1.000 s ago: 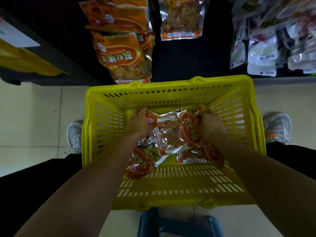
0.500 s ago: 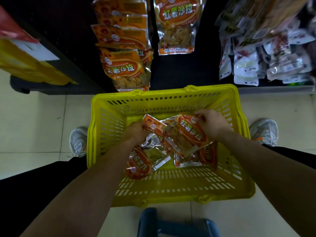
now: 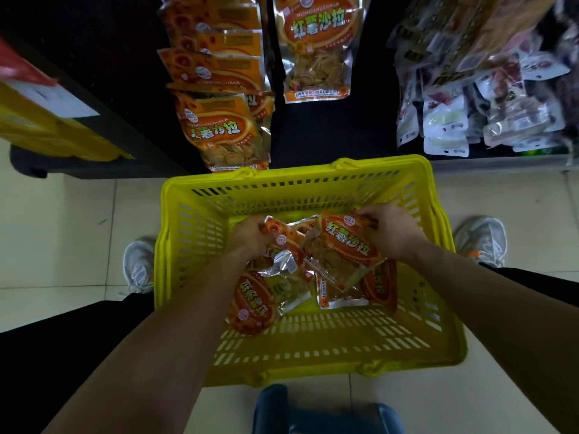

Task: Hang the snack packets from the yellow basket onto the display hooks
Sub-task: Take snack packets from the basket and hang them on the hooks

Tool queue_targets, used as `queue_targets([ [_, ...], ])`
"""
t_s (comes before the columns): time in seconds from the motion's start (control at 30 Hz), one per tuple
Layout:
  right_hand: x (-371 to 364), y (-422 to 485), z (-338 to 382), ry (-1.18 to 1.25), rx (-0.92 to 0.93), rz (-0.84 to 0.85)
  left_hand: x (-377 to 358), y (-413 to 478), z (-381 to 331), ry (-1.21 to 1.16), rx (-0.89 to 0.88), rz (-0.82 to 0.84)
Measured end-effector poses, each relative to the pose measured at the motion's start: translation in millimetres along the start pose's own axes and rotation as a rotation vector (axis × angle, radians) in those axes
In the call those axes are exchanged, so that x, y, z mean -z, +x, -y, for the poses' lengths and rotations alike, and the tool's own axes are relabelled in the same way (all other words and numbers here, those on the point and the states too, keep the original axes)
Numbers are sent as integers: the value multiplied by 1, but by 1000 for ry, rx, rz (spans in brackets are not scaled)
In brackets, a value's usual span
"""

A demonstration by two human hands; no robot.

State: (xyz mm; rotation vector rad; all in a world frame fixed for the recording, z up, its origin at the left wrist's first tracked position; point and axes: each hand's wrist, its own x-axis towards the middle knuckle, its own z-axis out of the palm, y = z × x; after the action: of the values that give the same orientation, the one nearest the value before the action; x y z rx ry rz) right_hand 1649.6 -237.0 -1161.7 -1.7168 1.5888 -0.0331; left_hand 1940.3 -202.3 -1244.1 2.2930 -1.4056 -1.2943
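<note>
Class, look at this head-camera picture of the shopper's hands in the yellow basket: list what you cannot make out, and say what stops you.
- Display hooks: head view, hidden behind the hanging orange packets.
- Number of packets in the yellow basket: they overlap, and the left hand and right hand cover some.
- Small print on the right hand's packet: too small.
- Pale packets at right: blurred labels.

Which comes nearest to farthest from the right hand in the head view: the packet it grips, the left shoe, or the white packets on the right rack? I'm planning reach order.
1. The packet gripped by the right hand, inside the yellow basket.
2. The white packets, up on the right rack.
3. The left shoe, on the floor beyond the basket's left side.
</note>
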Motion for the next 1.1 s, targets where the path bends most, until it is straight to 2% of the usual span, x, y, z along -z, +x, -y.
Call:
queue_targets([
  [0.1, 21, 0, 16, -19, 43, -27, 31, -13, -16, 14, -54, 11],
  [0.23, 21, -3, 18, -148, 72, 92, 35, -23, -23, 73, -94, 80],
  [0.5, 91, -64, 85, -236, 229, -9, 124, -117, -89, 37, -321, -49],
  [0.7, 147, -111, 131, -239, 259, -99, 185, -183, -129, -180, -470, -186],
  [0.97, 171, -127, 129, 21, 206, -175, 197, -218, -141, -246, -547, -289],
  [1.1, 176, -123, 137, -100, 376, -126, 193, -210, -149, -211, -529, -336],
])
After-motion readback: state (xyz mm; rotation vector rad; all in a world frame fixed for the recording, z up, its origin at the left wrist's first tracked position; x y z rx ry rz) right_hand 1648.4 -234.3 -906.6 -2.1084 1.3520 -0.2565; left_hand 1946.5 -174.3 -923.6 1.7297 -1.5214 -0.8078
